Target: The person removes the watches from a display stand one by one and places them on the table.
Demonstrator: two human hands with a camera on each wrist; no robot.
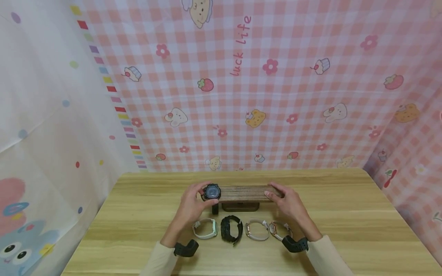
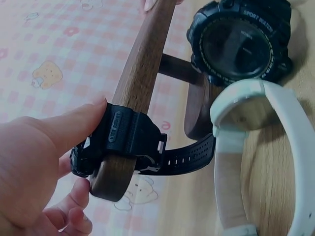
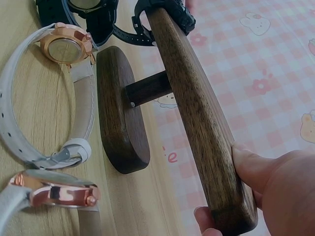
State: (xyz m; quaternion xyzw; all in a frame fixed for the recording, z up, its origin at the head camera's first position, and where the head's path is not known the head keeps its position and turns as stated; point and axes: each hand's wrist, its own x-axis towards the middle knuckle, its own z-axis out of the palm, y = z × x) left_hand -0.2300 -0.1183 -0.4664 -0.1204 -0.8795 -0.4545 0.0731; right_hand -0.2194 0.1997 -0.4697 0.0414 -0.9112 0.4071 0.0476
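Note:
A dark wooden T-shaped watch stand (image 1: 243, 193) stands on the table, its bar running left to right. Around the bar's left end hangs a black digital watch (image 1: 212, 191), its strap end dangling loose below. My left hand (image 1: 191, 203) holds that watch between thumb and fingers; in the left wrist view the thumb lies along the watch (image 2: 118, 130) and the other fingers curl beyond it. With thumb on one face and fingers on the other, my right hand (image 1: 288, 200) grips the bar's right end. The right wrist view shows the bare wood (image 3: 197, 113) there.
In front of the stand lie a mint-and-white watch (image 1: 215, 228), a black sport watch (image 1: 226, 229) and two white-strapped rose-gold watches, one in the middle (image 1: 248, 229) and one near my right wrist (image 1: 273, 229). A pink checked cloth (image 1: 293, 96) hangs behind the table (image 1: 138, 214).

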